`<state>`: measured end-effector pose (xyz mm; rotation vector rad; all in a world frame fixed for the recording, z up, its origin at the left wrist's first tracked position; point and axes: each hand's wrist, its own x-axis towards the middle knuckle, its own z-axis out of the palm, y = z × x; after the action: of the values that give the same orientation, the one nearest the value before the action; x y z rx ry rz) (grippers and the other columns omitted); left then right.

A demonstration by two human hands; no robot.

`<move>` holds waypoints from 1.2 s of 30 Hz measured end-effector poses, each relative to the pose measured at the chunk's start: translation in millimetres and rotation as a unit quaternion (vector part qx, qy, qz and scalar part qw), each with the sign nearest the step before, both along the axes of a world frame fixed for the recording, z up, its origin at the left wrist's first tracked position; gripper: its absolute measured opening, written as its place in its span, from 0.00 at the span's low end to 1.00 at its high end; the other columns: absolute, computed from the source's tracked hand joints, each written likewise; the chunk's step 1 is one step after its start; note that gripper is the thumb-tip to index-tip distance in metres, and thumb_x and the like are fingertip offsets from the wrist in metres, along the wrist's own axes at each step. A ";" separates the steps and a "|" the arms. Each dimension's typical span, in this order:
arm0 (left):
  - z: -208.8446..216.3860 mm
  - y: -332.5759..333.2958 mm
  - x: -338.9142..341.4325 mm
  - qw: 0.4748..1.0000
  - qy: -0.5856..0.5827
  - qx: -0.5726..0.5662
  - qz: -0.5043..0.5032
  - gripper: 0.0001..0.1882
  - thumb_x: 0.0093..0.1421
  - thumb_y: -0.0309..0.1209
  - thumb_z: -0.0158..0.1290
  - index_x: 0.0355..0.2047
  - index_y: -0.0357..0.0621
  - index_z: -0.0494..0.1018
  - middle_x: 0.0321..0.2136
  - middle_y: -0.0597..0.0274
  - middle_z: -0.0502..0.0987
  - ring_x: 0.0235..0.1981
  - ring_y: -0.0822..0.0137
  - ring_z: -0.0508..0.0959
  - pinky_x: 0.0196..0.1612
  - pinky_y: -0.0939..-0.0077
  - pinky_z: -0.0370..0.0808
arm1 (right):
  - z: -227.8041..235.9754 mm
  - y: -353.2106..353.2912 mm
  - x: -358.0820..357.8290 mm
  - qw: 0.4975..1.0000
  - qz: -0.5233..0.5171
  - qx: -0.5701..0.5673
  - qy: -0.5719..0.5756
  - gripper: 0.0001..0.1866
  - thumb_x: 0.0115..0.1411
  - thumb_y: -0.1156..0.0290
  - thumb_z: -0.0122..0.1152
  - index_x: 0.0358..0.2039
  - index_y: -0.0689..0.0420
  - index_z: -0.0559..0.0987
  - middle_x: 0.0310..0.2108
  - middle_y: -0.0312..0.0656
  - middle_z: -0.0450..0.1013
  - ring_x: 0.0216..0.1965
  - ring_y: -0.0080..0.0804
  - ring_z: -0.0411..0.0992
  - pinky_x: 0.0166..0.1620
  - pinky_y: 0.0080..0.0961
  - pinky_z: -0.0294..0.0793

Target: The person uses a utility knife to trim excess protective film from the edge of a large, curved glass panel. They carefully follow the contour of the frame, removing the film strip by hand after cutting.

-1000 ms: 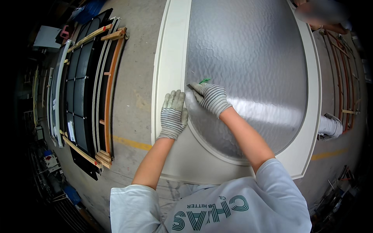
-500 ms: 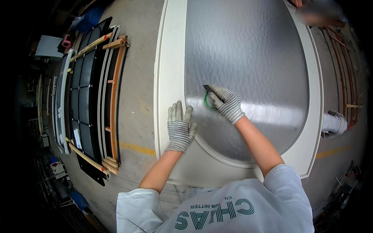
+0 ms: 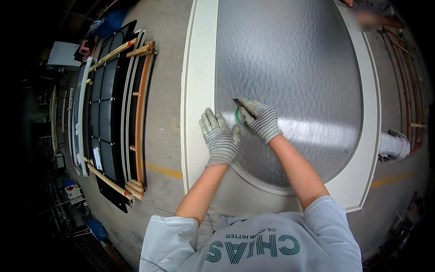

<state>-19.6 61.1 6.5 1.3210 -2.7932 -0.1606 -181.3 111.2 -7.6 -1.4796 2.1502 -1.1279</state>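
Observation:
A large door panel has a white frame (image 3: 197,59) around rippled, translucent glass (image 3: 290,68) with a rounded near end. My left hand (image 3: 221,143), in a grey striped glove, rests on the inner edge of the frame's left side, fingers stretched out. Over the glass to its right, my gloved right hand (image 3: 260,119) is closed on a small tool with a flat dark blade (image 3: 236,102), its handle hidden by the fingers. A thin green loop (image 3: 237,117) shows beside those fingers; whether it is cord or a strip I cannot tell.
To the left, a dark gridded panel (image 3: 106,104) leans among wooden rails (image 3: 143,113) on the concrete floor (image 3: 165,86). A blurred person (image 3: 376,19) is at the upper right. A white wrapped bundle (image 3: 393,145) lies beyond the frame's right edge.
My left hand has turned and shifted slightly right and up along the frame edge. My right hand has moved a little left and up with the blade, the green loop beside it.

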 end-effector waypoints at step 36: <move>21.6 37.1 21.9 0.996 -0.021 0.074 -0.054 0.38 0.54 0.37 0.53 0.59 0.20 0.59 0.65 0.39 0.56 0.68 0.40 0.50 0.69 0.47 0.42 | 2.3 2.1 -0.8 0.999 -0.020 0.007 0.032 0.15 0.60 0.63 0.58 0.47 0.47 0.80 0.27 0.42 0.76 0.29 0.41 0.76 0.33 0.34 0.75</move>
<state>2.3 98.2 28.1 1.2138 -2.9416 -0.3556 -182.0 113.4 -5.3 -1.4912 2.2365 -1.0897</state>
